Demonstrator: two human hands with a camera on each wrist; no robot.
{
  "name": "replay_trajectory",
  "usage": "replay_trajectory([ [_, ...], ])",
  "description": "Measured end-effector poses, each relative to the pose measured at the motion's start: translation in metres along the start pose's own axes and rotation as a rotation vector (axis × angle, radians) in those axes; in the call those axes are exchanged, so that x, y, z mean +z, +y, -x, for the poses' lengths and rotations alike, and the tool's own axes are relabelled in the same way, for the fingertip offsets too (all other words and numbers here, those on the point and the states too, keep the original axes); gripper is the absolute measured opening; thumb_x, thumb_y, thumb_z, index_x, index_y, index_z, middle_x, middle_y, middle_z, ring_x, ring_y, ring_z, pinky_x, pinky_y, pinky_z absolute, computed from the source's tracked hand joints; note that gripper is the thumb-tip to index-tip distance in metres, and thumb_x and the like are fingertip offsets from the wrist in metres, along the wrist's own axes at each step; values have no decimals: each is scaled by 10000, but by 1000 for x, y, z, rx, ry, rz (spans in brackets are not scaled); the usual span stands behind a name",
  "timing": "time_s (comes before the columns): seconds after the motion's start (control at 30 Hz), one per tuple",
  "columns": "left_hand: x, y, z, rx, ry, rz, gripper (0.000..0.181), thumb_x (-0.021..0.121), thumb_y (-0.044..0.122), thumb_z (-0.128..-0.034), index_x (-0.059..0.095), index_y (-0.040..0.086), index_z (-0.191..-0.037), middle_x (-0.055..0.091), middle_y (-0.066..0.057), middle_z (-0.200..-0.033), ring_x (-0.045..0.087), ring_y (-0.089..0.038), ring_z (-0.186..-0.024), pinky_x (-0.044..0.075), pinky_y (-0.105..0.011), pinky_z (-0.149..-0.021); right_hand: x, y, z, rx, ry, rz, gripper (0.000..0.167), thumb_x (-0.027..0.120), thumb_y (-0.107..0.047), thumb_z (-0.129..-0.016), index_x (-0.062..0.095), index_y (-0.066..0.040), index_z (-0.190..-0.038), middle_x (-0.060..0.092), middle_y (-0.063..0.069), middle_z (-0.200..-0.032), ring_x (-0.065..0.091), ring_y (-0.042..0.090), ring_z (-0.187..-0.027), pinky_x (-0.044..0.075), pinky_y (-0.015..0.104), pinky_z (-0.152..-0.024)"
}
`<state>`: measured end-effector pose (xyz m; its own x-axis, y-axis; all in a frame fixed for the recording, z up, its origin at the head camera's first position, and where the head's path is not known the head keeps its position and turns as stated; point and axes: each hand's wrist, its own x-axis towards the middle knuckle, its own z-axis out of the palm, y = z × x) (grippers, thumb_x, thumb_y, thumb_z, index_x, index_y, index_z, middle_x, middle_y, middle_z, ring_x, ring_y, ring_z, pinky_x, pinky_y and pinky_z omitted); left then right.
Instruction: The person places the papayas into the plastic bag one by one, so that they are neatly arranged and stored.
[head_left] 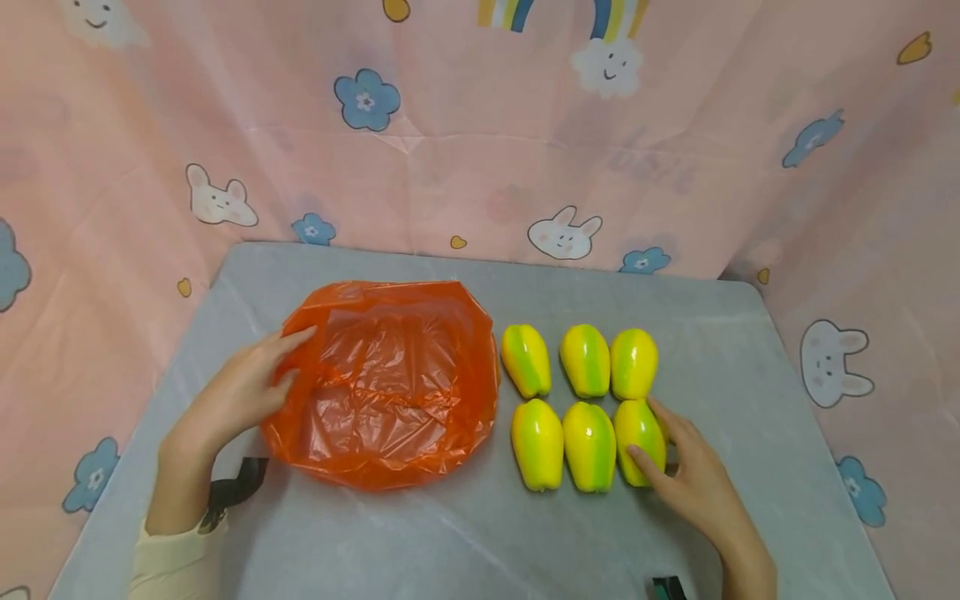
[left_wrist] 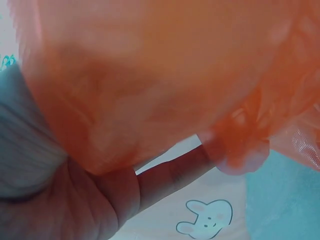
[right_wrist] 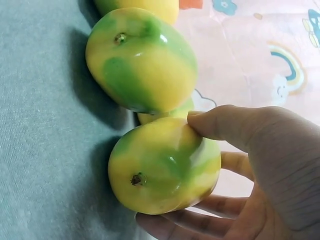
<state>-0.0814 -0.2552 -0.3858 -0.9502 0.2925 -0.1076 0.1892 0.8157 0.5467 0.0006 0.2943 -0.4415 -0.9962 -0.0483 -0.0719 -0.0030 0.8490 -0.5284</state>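
Observation:
Several glossy yellow-and-green mangoes stand in two rows of three on the table's right half. My right hand [head_left: 693,475] holds the front-right mango [head_left: 639,437], thumb on one side and fingers round the other. The right wrist view shows this mango [right_wrist: 162,172] close up, stem end towards the camera, beside another mango [right_wrist: 142,60]. An orange plastic bag [head_left: 382,475] lies spread with its mouth up, left of the fruit. My left hand [head_left: 243,383] touches its left rim, thumb and forefinger apart. In the left wrist view, orange film hides most of those fingers.
A grey table [head_left: 465,542] bears everything. Behind and at both sides hangs a pink cloth [head_left: 465,167] printed with rabbits, flowers and clouds. A dark strap [head_left: 243,483] shows by the left wrist, and a small dark piece [head_left: 667,587] near the right wrist.

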Motion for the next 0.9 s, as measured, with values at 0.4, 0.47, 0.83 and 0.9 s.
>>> replay_trajectory([
  [0.4, 2, -2, -1, -20, -12, 15, 696, 563, -66, -935, 421, 29, -1609, 486, -269, -1605, 608, -413, -1222, 589, -614, -1002, -4, 0, 5, -29, 73, -21, 771, 762, -319, -974, 422, -19, -1597, 537, 306, -1485, 625, 432, -1169, 539, 199, -668],
  [0.47, 2, -2, -1, -27, -16, 18, 700, 567, -66, -936, 415, 30, -1612, 482, -269, -1606, 608, -411, -1219, 589, -613, -1002, -5, 0, 5, -33, 86, -23, 767, 770, -302, -967, 426, -24, -1593, 543, 301, -1472, 630, 432, -1150, 541, 196, -660],
  [0.83, 3, -3, -1, -19, -9, 13, 706, 584, -75, -930, 422, 31, -1609, 499, -274, -1589, 613, -401, -1164, 589, -618, -998, -14, -11, -2, -10, 88, -45, 800, 787, -313, -953, 391, -45, -1595, 492, 311, -1517, 625, 550, -1182, 655, 395, -695],
  [0.9, 3, -3, -1, -19, -9, 15, 704, 585, -75, -930, 425, 32, -1607, 505, -272, -1582, 613, -396, -1151, 593, -614, -992, -15, -15, -4, -15, 97, -54, 808, 790, -309, -951, 381, -51, -1599, 488, 313, -1510, 617, 562, -1190, 659, 472, -712],
])
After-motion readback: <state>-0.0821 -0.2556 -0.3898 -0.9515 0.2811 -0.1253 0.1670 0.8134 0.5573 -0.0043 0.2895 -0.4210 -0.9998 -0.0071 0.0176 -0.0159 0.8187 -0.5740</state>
